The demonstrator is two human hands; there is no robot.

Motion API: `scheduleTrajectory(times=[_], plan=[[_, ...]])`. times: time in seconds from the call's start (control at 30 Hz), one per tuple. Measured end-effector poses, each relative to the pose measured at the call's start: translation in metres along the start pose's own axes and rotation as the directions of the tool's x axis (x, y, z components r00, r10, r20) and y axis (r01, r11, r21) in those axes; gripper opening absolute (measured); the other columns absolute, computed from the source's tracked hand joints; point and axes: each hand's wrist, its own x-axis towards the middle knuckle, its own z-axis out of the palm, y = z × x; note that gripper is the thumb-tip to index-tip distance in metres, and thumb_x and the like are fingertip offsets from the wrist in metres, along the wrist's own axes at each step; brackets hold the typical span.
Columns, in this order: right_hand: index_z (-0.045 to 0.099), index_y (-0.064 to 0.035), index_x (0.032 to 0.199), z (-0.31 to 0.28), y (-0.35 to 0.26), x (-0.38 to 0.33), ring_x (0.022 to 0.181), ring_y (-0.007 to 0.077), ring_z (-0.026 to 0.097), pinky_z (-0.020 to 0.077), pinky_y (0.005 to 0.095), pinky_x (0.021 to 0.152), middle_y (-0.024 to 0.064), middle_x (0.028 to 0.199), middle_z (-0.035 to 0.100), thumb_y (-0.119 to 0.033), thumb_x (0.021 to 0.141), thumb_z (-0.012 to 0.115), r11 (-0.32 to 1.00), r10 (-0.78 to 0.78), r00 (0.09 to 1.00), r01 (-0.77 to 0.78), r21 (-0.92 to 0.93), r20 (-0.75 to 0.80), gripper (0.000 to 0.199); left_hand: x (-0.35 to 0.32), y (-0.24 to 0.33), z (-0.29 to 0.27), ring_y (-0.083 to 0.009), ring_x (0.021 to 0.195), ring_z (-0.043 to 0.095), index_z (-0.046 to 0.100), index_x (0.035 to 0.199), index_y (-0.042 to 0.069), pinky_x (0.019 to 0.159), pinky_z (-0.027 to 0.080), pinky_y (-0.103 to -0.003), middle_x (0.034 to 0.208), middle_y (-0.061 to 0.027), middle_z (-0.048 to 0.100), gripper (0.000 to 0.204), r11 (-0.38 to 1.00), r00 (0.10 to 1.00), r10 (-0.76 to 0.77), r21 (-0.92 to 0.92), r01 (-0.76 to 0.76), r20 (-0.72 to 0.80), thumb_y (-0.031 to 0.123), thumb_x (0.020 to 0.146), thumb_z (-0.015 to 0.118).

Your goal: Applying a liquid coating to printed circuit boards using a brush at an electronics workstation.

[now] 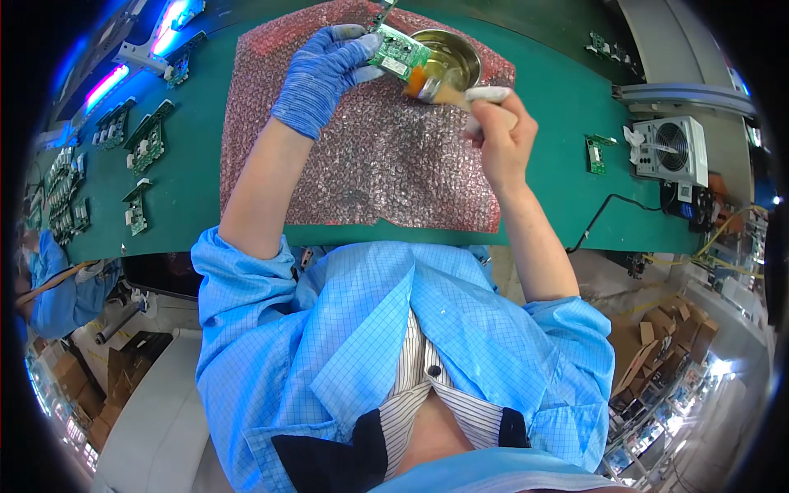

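Gripping the green board (401, 56) by its left end, the gloved left hand (327, 76) holds it beside the bowl (465, 54), above the bubble wrap (353, 168) near the worktop's (552, 182) far edge. The right hand (504, 138) is closed around the brush (448, 94), whose head is at the board's lower right corner; whether it touches cannot be told. Brushing of this board looks under way rather than finished, since both are in hand; how much of its surface is done does not show. Farther out, several boards (145, 148) stand along the worktop's left edge, and a single board (595, 154) sits toward the right edge, near the fan (672, 146). Which of those are done or waiting cannot be told.
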Motion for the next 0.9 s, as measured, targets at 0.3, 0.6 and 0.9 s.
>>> scheduleTrajectory(times=[0.3, 0.6, 0.9], plan=[[0.058, -0.0013, 0.092, -0.008, 0.014, -0.002, 0.053, 0.0054, 0.051, 0.0386, 0.0199, 0.043, 0.0010, 0.063, 0.055, -0.012, 0.086, 0.054, 0.995, -0.002, 1.000, 0.003, 0.097, -0.004, 0.013, 0.072, -0.002, -0.033, -0.0188, 0.080, 0.062, 0.056, 0.095, 0.001, 0.065, 0.058, -0.028, 0.088, -0.0105, 0.060, 0.023, 0.992, 0.985, 0.050, -0.105, -0.067, -0.165, 0.010, 0.077, 0.068], [0.054, -0.0012, 0.104, -0.032, 0.037, 0.004, 0.053, 0.0071, 0.051, 0.0391, 0.0193, 0.046, 0.0038, 0.068, 0.057, -0.020, 0.092, 0.049, 0.990, 0.053, 0.983, -0.029, 0.135, -0.178, 0.023, 0.197, 0.026, -0.156, -0.0222, 0.076, 0.063, 0.057, 0.095, -0.001, 0.058, 0.055, -0.031, 0.087, -0.0143, 0.062, 0.031, 0.974, 0.708, -0.039, -0.184, -0.129, -0.705, 0.019, 0.075, 0.070], [0.038, 0.0003, 0.122, -0.022, 0.038, 0.015, 0.057, 0.0103, 0.053, 0.0423, 0.0219, 0.048, 0.0101, 0.074, 0.060, -0.018, 0.093, 0.044, 0.972, 0.048, 0.986, -0.009, 0.235, -0.159, 0.035, 0.103, 0.009, -0.052, -0.0198, 0.082, 0.061, 0.057, 0.099, 0.000, 0.070, 0.050, -0.030, 0.089, -0.0096, 0.060, 0.034, 0.992, 0.977, -0.081, -0.076, 0.098, 0.196, 0.031, 0.084, 0.057]])
